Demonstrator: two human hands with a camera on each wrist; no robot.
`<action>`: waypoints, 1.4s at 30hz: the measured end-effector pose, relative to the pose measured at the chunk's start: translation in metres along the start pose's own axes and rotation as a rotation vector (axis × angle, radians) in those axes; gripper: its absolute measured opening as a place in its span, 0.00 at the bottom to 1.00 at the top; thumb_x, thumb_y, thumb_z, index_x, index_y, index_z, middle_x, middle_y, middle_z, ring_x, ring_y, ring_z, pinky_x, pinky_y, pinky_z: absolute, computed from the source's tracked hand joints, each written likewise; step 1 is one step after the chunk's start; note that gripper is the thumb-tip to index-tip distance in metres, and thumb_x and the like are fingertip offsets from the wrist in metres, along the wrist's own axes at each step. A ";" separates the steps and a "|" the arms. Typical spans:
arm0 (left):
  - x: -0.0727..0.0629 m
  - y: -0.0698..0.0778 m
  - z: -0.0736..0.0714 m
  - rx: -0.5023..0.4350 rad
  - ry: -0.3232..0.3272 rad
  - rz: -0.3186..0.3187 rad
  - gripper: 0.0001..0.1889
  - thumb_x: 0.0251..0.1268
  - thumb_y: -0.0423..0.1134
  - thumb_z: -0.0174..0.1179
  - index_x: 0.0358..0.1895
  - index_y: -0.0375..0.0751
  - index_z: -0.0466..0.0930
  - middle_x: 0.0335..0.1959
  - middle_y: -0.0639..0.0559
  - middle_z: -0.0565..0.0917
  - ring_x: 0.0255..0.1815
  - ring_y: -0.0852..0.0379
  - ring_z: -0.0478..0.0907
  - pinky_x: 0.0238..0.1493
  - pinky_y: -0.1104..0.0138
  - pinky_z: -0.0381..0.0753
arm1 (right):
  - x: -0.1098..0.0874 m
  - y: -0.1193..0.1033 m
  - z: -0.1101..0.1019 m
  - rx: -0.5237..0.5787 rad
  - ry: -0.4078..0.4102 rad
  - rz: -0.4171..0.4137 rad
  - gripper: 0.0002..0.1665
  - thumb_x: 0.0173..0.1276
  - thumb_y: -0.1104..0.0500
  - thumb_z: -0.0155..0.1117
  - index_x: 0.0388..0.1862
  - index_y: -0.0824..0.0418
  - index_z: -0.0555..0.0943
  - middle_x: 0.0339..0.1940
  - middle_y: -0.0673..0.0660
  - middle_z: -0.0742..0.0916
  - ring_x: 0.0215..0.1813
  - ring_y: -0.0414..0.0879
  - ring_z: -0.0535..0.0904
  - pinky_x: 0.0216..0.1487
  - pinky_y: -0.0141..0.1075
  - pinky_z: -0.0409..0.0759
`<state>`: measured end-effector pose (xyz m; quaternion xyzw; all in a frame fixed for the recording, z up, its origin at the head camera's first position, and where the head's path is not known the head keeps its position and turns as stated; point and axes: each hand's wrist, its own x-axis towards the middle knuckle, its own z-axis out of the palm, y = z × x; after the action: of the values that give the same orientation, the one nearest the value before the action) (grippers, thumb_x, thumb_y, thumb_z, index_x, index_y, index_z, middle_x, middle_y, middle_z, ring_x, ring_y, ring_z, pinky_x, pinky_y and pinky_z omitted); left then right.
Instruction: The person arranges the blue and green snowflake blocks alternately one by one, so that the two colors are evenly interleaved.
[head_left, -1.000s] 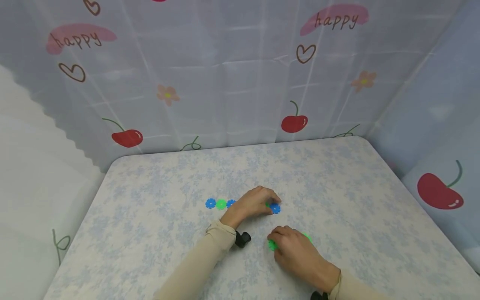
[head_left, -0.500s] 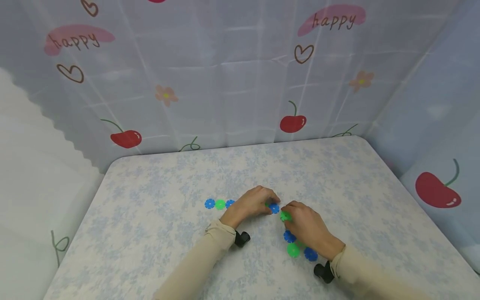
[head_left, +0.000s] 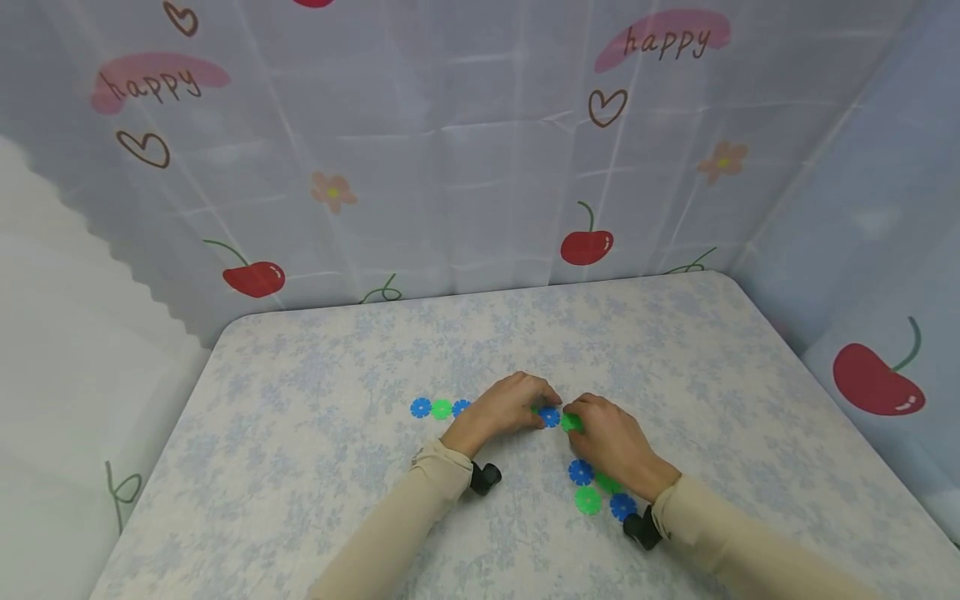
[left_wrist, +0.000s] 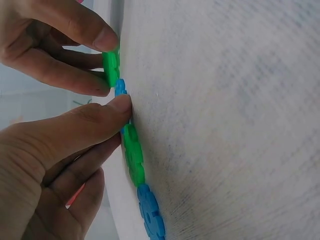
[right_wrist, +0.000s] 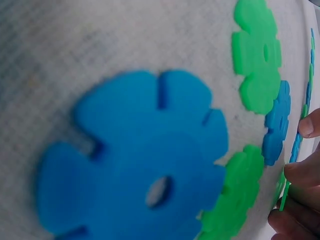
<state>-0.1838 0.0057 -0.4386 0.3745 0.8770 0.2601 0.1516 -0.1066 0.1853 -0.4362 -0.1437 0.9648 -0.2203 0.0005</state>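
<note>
A row of flat, notched snowflake discs, alternating blue (head_left: 421, 407) and green (head_left: 442, 409), lies on the table, its middle hidden under my left hand (head_left: 504, 407). That hand pinches the row near its right end, the thumb on a blue disc (left_wrist: 120, 87) in the left wrist view. My right hand (head_left: 617, 442) pinches a green disc (head_left: 572, 422) between thumb and fingers. In the left wrist view this green disc (left_wrist: 111, 69) stands edge-on at the end blue disc, their edges meeting.
Below the right hand lie loose discs: a blue one (head_left: 581, 472), a green one (head_left: 588, 500), another blue one (head_left: 622, 506) and a partly covered green one (head_left: 607, 483). The table (head_left: 315, 500) has a pale floral cover, with a printed curtain (head_left: 450, 167) behind it.
My right hand has picked a green disc from the loose ones and carried it up to the row's right end, uncovering the other discs. The left hand has stayed in place.
</note>
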 end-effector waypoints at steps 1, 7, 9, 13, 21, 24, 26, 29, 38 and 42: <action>0.000 0.000 0.000 0.005 0.001 0.001 0.19 0.55 0.33 0.73 0.52 0.43 0.86 0.50 0.55 0.86 0.51 0.62 0.81 0.51 0.74 0.77 | 0.000 0.000 0.000 -0.004 0.004 0.000 0.16 0.63 0.66 0.67 0.50 0.68 0.85 0.48 0.61 0.85 0.45 0.55 0.83 0.41 0.48 0.84; 0.000 0.000 0.000 0.024 0.002 0.002 0.19 0.56 0.33 0.73 0.52 0.44 0.86 0.50 0.56 0.86 0.51 0.62 0.81 0.52 0.74 0.77 | 0.002 0.001 0.002 -0.028 0.019 -0.009 0.15 0.62 0.66 0.67 0.49 0.67 0.85 0.47 0.61 0.85 0.44 0.55 0.84 0.40 0.47 0.84; -0.001 0.000 0.000 0.025 0.004 0.001 0.19 0.56 0.33 0.72 0.52 0.44 0.86 0.50 0.56 0.86 0.51 0.62 0.81 0.52 0.74 0.77 | 0.003 0.001 0.003 -0.032 0.024 -0.020 0.15 0.62 0.66 0.68 0.49 0.67 0.85 0.47 0.61 0.85 0.44 0.55 0.84 0.39 0.47 0.84; -0.001 0.000 0.000 0.021 0.006 0.000 0.19 0.56 0.33 0.72 0.53 0.44 0.86 0.50 0.56 0.85 0.51 0.62 0.81 0.52 0.73 0.77 | 0.002 0.002 0.004 -0.046 0.037 -0.038 0.16 0.61 0.65 0.70 0.48 0.67 0.85 0.47 0.61 0.85 0.44 0.55 0.84 0.40 0.47 0.84; -0.001 0.001 0.000 0.006 0.001 -0.012 0.19 0.56 0.32 0.72 0.53 0.43 0.85 0.51 0.56 0.85 0.51 0.62 0.81 0.52 0.73 0.77 | 0.000 0.004 0.003 -0.014 0.058 -0.034 0.15 0.60 0.65 0.73 0.47 0.63 0.87 0.44 0.58 0.88 0.43 0.53 0.83 0.39 0.46 0.84; -0.001 0.002 -0.001 0.005 -0.003 -0.015 0.19 0.56 0.32 0.72 0.53 0.43 0.85 0.51 0.55 0.85 0.51 0.62 0.81 0.52 0.73 0.77 | -0.001 0.004 0.002 -0.007 0.050 -0.033 0.16 0.60 0.65 0.73 0.48 0.63 0.87 0.45 0.58 0.88 0.43 0.53 0.83 0.39 0.45 0.84; -0.001 0.002 -0.001 0.004 -0.002 -0.012 0.19 0.56 0.32 0.72 0.53 0.43 0.85 0.51 0.55 0.85 0.51 0.62 0.81 0.51 0.73 0.77 | -0.001 0.003 0.001 -0.005 0.050 -0.031 0.17 0.60 0.65 0.73 0.49 0.63 0.87 0.46 0.58 0.88 0.44 0.53 0.83 0.39 0.46 0.84; -0.001 0.002 0.000 0.004 -0.004 -0.010 0.19 0.56 0.33 0.72 0.54 0.43 0.85 0.51 0.56 0.85 0.51 0.63 0.81 0.52 0.74 0.77 | -0.006 0.002 0.000 -0.009 0.073 -0.043 0.16 0.60 0.66 0.72 0.48 0.64 0.86 0.44 0.59 0.88 0.43 0.53 0.83 0.38 0.46 0.84; -0.002 0.002 -0.004 0.007 -0.033 0.001 0.20 0.58 0.33 0.71 0.56 0.43 0.84 0.53 0.56 0.84 0.53 0.63 0.80 0.53 0.75 0.76 | -0.039 -0.022 -0.009 -0.175 0.074 -0.062 0.07 0.57 0.60 0.76 0.26 0.55 0.83 0.22 0.47 0.82 0.25 0.42 0.78 0.34 0.39 0.79; -0.003 -0.001 -0.004 -0.040 -0.023 -0.002 0.21 0.57 0.33 0.72 0.56 0.43 0.84 0.53 0.56 0.84 0.54 0.62 0.79 0.54 0.74 0.75 | -0.050 -0.033 -0.009 -0.290 0.023 -0.057 0.09 0.55 0.55 0.78 0.25 0.55 0.84 0.22 0.47 0.83 0.27 0.44 0.79 0.43 0.44 0.78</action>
<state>-0.1844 0.0020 -0.4356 0.3734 0.8703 0.2730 0.1694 -0.0505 0.1748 -0.4173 -0.1672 0.9819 -0.0803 -0.0378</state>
